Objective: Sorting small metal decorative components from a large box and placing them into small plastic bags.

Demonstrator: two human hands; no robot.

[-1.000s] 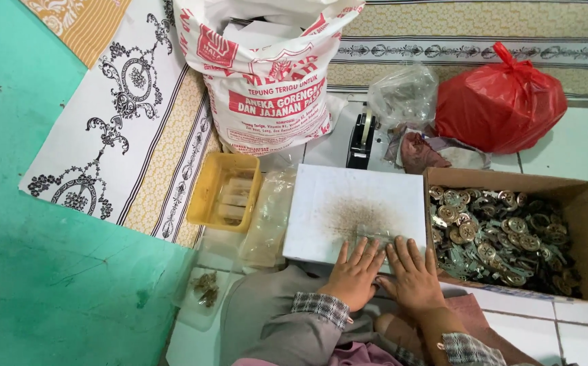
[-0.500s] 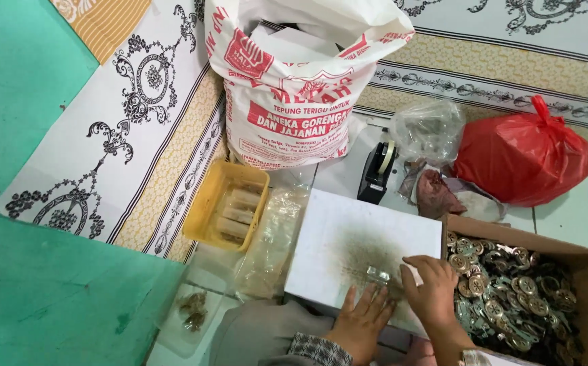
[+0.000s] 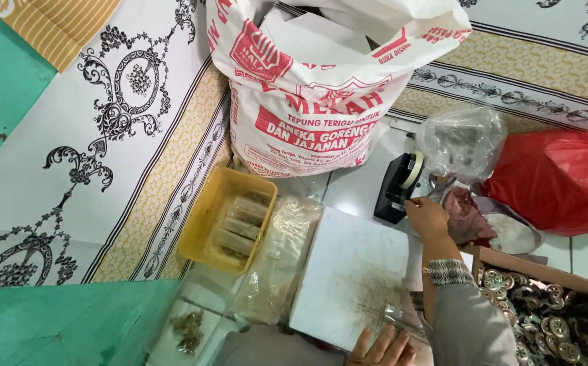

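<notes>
One camera only — worn on the person's head, looking steeply down at the floor just in front of the seated body. It faces forward and a little left, so the patterned mat [image 3: 104, 135] fills the upper left corner and the green floor [image 3: 43, 325] the lower left. The view is near: the white board [image 3: 348, 271] lies at the bottom middle, and the cardboard box [image 3: 551, 312] is cut by the lower right corner. The big printed sack [image 3: 314, 88] runs off the top edge. The person's own sleeve [image 3: 467, 318] rises from the bottom edge — the lap lies just out of frame.
</notes>
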